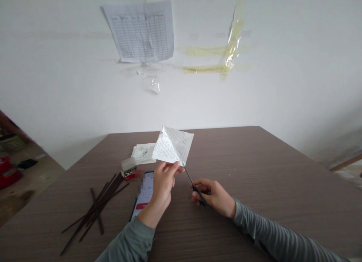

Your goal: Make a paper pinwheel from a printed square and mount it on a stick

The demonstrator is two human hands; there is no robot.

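Head view | step: apparently snipping the printed paper square point(174, 144) near its lower corner | left hand point(163, 181): pinching its edge above tabletop point(249, 160) | right hand point(217, 196): gripping black-handled scissors point(201, 197) | next: likely calls for steady paper, closing blades

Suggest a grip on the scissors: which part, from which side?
I'd take the scissors by the black handles, coming from the near right, where the right hand holds them. They slant away to the left, blades at the near corner of the paper, by the left hand; that side should keep fingers off the blades.
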